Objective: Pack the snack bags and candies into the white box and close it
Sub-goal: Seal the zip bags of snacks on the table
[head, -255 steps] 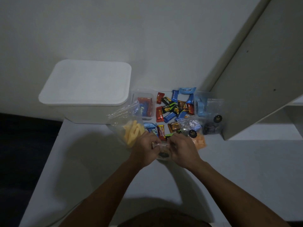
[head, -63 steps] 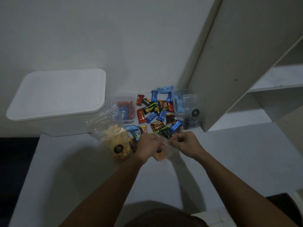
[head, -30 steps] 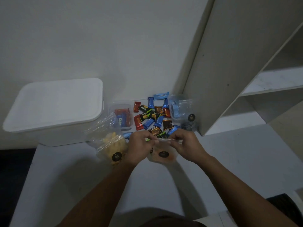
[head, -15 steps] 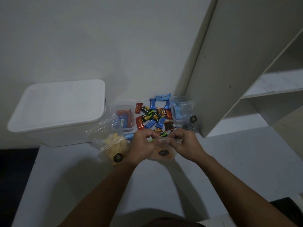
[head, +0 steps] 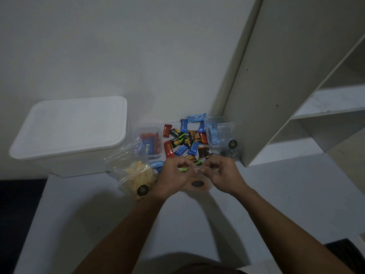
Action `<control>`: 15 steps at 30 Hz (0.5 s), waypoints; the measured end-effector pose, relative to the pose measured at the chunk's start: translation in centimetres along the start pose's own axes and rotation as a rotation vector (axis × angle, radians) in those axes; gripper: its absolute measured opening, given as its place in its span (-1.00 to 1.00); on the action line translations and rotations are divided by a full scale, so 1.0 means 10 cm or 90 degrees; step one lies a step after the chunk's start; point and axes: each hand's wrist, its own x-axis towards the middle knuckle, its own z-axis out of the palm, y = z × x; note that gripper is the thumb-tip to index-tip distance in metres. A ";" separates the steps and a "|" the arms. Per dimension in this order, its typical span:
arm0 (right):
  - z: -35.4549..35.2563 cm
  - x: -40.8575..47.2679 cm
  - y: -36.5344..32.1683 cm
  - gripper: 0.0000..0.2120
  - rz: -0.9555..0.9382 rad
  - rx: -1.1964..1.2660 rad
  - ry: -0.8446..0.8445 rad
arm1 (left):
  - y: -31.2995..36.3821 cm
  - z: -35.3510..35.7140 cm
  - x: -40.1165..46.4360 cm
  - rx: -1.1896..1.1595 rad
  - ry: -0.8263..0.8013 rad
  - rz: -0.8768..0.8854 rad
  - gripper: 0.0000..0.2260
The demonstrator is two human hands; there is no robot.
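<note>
My left hand (head: 173, 175) and my right hand (head: 224, 174) both pinch the top edge of a small clear bag of orange snacks (head: 197, 184) with a dark round sticker, held just above the table. A clear bag of yellow snacks (head: 136, 175) lies to the left of my left hand. Behind the hands, several wrapped candies (head: 185, 141) in red, blue, black and brown lie scattered. The white box (head: 69, 131) stands at the far left with its lid on.
A clear tub (head: 150, 143) with red and blue packs sits beside the box. A clear tub with blue packs (head: 214, 131) and a bag of dark snacks (head: 230, 149) rest against a tall shelf unit (head: 286, 76) on the right. The table's left edge (head: 39, 198) drops to dark floor.
Both hands have kept hold of the orange snack bag and shifted their fingers along its top edge. The bag now hangs a little higher than two seconds ago.
</note>
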 end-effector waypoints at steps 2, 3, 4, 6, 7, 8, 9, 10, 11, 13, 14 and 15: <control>0.00 0.00 0.00 -0.84 0.009 0.001 0.007 | -0.02 -0.02 0.00 -0.003 0.013 0.000 -0.97; 0.00 0.00 -0.01 -0.83 0.012 0.002 0.006 | -0.03 -0.03 0.00 0.001 0.026 0.000 -0.97; 0.00 0.00 -0.02 -0.84 0.013 0.004 0.001 | -0.04 -0.03 0.00 0.008 0.041 -0.003 -0.97; 0.00 0.00 -0.04 -0.85 0.014 0.012 -0.014 | -0.05 -0.03 0.00 0.026 0.059 -0.016 -0.95; 0.00 0.00 -0.04 -0.84 0.013 0.015 -0.019 | -0.06 -0.03 0.00 0.032 0.062 -0.022 -0.94; 0.00 0.00 -0.05 -0.84 0.010 0.013 -0.019 | -0.06 -0.03 0.00 0.036 0.063 -0.028 -0.93; 0.01 0.00 -0.05 -0.84 0.005 0.007 -0.017 | -0.06 -0.03 -0.01 0.038 0.064 -0.032 -0.92; 0.01 0.00 -0.05 -0.85 0.001 -0.003 -0.014 | -0.06 -0.03 -0.01 0.040 0.065 -0.033 -0.91; 0.02 0.00 -0.05 -0.84 -0.003 -0.016 -0.012 | -0.07 -0.03 -0.01 0.040 0.066 -0.032 -0.91; 0.03 0.00 -0.05 -0.82 -0.006 -0.042 -0.004 | -0.07 -0.02 0.00 0.037 0.064 -0.032 -0.91; 0.04 0.00 -0.05 -0.82 -0.006 -0.053 0.005 | -0.07 -0.02 0.00 0.033 0.059 -0.031 -0.92; 0.05 0.01 -0.05 -0.83 -0.006 -0.061 0.013 | -0.07 -0.01 0.00 0.027 0.051 -0.030 -0.93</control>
